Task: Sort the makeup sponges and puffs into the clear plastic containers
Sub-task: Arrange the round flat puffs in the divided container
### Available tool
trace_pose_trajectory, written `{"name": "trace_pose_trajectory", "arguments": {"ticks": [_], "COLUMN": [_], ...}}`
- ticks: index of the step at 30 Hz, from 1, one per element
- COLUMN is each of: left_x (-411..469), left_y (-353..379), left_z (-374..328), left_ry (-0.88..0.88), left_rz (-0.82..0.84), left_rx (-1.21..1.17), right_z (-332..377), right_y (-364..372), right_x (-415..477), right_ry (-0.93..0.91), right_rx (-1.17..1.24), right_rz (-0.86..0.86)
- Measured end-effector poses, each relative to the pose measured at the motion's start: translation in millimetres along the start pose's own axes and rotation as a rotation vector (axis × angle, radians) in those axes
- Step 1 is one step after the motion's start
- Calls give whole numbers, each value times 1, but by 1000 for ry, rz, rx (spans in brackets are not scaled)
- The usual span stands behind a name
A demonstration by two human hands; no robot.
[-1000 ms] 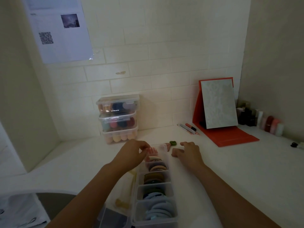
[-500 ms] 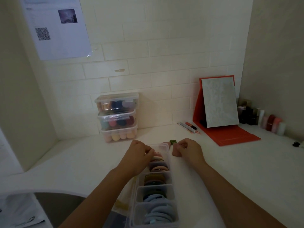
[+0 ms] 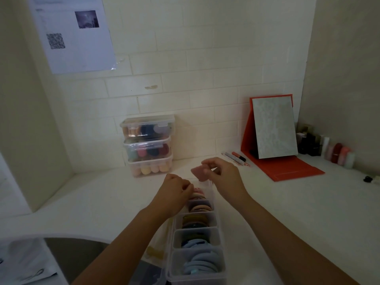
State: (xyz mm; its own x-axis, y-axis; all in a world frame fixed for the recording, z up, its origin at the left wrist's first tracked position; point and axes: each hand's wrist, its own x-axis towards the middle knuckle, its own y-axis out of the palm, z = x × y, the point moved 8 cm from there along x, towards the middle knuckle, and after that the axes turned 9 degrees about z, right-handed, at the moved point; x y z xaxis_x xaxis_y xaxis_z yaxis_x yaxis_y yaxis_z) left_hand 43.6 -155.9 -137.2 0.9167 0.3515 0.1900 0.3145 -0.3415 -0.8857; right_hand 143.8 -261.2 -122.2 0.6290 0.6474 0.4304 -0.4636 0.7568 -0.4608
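A long clear divided container (image 3: 218, 233) lies on the white counter in front of me, its compartments filled with rows of round puffs: pink at the far end, then beige, brown and light blue (image 3: 202, 262). My right hand (image 3: 225, 177) holds a flat pink puff (image 3: 199, 172) in its fingertips just above the container's far end. My left hand (image 3: 174, 194) rests at the far compartment with its fingers curled on the pink puffs (image 3: 197, 191) there; whether it grips one I cannot tell.
Three stacked clear boxes (image 3: 148, 145) of sponges stand against the tiled wall. A red-backed mirror (image 3: 274, 130) stands at the right, with pens (image 3: 236, 158) beside it and small bottles (image 3: 329, 150) along the right wall. A sink (image 3: 67, 251) lies at the lower left.
My right hand has lifted off the counter with the pink puff and now holds it over the container's far end. My left hand stays at the far compartment.
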Motion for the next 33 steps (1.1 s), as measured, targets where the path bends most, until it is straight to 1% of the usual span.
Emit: {"name": "trace_pose_trajectory", "arguments": {"ticks": [3,5,7,11,14,18,21,22,23,26,27,28,29,30,31,33], "left_x": [1,1,0,-3,-4,-2,-2,-2,-1,-1,-1,-1,-1,-1,-1,1], "left_y": [1,1,-1,-8,-8,-4,-2,-1,0,2,2,3,3,4,5,8], "left_z": [1,2,1,-5,-5,-3,-2,-2,-1,0,1,1,2,2,2,3], "left_ry": [1,0,1,45,49,40,26,24,21,21,19,14,6,4,11,25], "left_rz": [-7,-19,-44,-107,-103,-56,-36,-34,-29,-14,-8,-5,3,12,25,52], "left_rx": [-14,-16,-26,7,17,-61,-59,-61,-65,-87,-98,-112,-126,-132,-118,-79], "right_z": [14,18,17,11,5,-3,-6,-7,-6,-16,-26,-38,-53,-65,-76,-92], "right_y": [15,24,26,24,25,28,30,27,20,-10,-18,-22,-22,-18,-13,-4], "right_x": [-3,-3,-3,-3,0,1,-2,-3,-3,0,2,5,11,15,18,21], "right_ry": [-74,-81,-70,-13,17,42,55,37,18,20,43,67,95,126,169,224], "right_rx": [-200,-343,-413,-352,-333,-246,-176,-129,-81,103,123,89,-9,-120,-213,-299], "right_rz": [111,209,253,220,218,295,360,333,264,-72,-164,-229,-247,-216,-160,-71]}}
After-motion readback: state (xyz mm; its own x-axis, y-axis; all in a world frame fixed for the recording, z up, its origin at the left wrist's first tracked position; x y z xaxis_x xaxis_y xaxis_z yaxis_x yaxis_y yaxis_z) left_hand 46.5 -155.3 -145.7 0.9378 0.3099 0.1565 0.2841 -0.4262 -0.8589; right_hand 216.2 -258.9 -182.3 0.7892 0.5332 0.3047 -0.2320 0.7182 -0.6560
